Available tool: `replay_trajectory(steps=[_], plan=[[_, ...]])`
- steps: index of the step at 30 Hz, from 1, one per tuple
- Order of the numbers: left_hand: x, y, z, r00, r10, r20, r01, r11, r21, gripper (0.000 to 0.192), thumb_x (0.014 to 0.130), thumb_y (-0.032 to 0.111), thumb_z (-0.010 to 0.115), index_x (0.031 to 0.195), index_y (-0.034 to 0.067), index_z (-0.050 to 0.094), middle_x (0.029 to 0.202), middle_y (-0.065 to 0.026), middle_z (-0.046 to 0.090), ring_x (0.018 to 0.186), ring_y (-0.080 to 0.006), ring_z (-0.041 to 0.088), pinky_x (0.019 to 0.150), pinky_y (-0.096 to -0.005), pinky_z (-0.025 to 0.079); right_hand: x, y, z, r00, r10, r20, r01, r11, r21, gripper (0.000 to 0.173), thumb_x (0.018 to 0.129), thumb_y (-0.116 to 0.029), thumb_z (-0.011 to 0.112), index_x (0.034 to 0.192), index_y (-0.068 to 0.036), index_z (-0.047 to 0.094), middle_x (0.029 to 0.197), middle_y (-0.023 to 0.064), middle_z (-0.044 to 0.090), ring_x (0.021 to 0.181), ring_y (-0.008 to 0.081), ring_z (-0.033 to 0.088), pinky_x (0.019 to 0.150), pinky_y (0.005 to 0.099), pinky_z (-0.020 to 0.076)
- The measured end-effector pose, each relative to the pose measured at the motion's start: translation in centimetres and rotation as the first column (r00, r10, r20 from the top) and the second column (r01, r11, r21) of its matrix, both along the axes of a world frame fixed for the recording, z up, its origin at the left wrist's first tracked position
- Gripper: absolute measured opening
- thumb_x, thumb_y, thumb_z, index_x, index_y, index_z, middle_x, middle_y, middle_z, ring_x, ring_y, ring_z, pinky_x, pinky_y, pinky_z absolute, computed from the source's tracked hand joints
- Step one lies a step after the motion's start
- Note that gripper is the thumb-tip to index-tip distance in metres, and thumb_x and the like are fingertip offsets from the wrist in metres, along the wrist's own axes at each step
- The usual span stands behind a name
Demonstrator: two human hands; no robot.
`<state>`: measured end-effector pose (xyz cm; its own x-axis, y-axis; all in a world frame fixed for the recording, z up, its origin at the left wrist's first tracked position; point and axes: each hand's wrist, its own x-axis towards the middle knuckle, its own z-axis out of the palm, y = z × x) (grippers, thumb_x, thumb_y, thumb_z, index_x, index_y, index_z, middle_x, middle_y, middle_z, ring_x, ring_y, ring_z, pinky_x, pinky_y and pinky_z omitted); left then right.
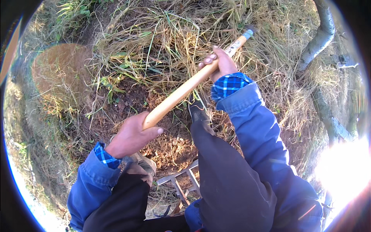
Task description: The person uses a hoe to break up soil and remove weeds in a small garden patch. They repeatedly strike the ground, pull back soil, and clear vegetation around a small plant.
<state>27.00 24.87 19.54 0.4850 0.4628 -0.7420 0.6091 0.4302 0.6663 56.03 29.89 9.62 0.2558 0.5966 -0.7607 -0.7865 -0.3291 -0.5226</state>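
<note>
Both my hands grip a pale wooden tool handle [179, 92] that slants from lower left to upper right above the ground. My left hand [130, 134] wraps its near end. Farther up, my right hand [221, 63] closes around the shaft, just below a worn, whitish stretch. Beyond that hand, the far end of the handle carries a blue-grey band, and the dark tip there is blurred against the grass, so I cannot tell what tool head it bears. Beneath the handle lies dry, flattened grass [174, 43] beside bare brown soil [130, 95].
My dark shoe [200, 111] stands on the soil under the handle, and my other shoe [146, 163] is near my left wrist. Between my legs is a wooden frame [179, 177]. A grey tree trunk [317, 43] curves up on the right, with another branch [324, 110] below.
</note>
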Motion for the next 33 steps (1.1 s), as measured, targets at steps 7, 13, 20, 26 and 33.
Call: replay_trajectory(steps=[7,13,20,26,33], plan=[[-3.7,-1.5,2.5,0.996,-0.070,-0.048,0.070,0.997,0.009,0.035,0.086,0.029,0.076,0.096,0.000,0.058,0.073,-0.0062,0.058,0.067,-0.0124,0.054,0.060,-0.0334,0.047,-2.3,-3.6,4.3,0.991,0.002,-0.134,0.017,0.989,0.147,0.018,0.100,-0.019,0.052,0.086,-0.014,0.043,0.067,-0.0015,0.046,0.060,0.0156,0.050,0.072,0.0465,0.0510],[-10.0,-3.9,6.1,0.932,-0.149,-0.331,0.182,0.981,0.072,0.040,0.082,0.032,0.080,0.094,0.000,0.059,0.065,-0.0085,0.059,0.058,-0.0152,0.055,0.057,-0.0323,0.048,-7.0,-7.2,4.5,0.802,0.261,-0.537,-0.230,0.965,0.126,0.019,0.101,-0.029,0.055,0.092,-0.012,0.052,0.085,0.0074,0.060,0.089,0.0306,0.063,0.086,0.0505,0.0524],[-15.2,-6.6,6.5,0.944,-0.036,-0.328,0.102,0.977,0.185,0.047,0.074,0.039,0.084,0.089,0.000,0.061,0.065,-0.0109,0.059,0.057,-0.0199,0.057,0.056,-0.0356,0.046,-8.7,-6.8,5.6,0.654,0.547,-0.523,-0.554,0.816,0.162,0.029,0.095,-0.039,0.062,0.091,-0.011,0.059,0.098,0.0093,0.069,0.094,0.0266,0.067,0.085,0.0452,0.0525],[-20.7,-12.5,9.5,0.888,0.042,-0.458,0.061,0.976,0.207,0.043,0.070,0.032,0.086,0.078,0.003,0.056,0.066,-0.0149,0.059,0.057,-0.0225,0.057,0.055,-0.0377,0.044,-13.1,-8.5,5.9,0.379,0.783,-0.494,-0.809,0.539,0.233,0.049,0.092,-0.052,0.063,0.113,-0.008,0.068,0.110,0.0085,0.071,0.104,0.0230,0.065,0.093,0.0411,0.0475],[-23.1,-23.3,14.5,0.447,0.439,-0.780,0.051,0.857,0.512,0.027,0.070,0.014,0.080,0.080,0.002,0.058,0.063,-0.0099,0.060,0.054,-0.0190,0.056,0.053,-0.0362,0.046,-22.1,-8.2,10.4,-0.062,0.915,-0.398,-0.842,0.166,0.513,0.059,0.090,-0.056,0.062,0.120,-0.005,0.063,0.117,0.0165,0.064,0.099,0.0275,0.068,0.093,0.0431,0.0505]])
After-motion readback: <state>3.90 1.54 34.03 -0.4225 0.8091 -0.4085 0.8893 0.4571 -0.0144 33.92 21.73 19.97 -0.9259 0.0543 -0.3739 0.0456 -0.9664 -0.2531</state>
